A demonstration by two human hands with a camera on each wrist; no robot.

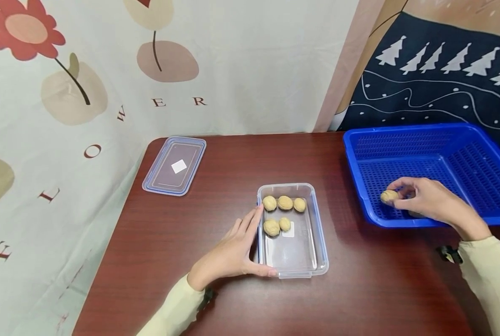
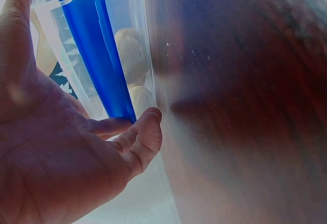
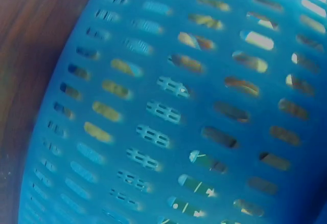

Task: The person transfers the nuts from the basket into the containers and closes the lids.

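Note:
A clear plastic food container [image 1: 321, 242] stands on the table with several walnuts [image 1: 285, 202] in its far and left part. My left hand [image 1: 235, 249] rests against the container's left side, fingers stretched along the wall and thumb at the near rim. In the left wrist view, the fingertips [image 2: 151, 124] touch the wall beside a blue clip flap [image 2: 97, 55]. Over the near left part of a blue basket [image 1: 359, 186], my right hand [image 1: 428, 198] pinches a walnut [image 1: 388, 196] between thumb and fingers. Basket slats hide this hand in the right wrist view.
A clear lid [image 1: 161, 179] with a blue seal lies at the table's far left. Behind the table [image 1: 216, 186] hangs a printed curtain [image 1: 254, 70], with a dark cloth [image 1: 426, 88] bearing white trees at the right. The basket's perforated wall [image 3: 153, 106] rises at the table's right.

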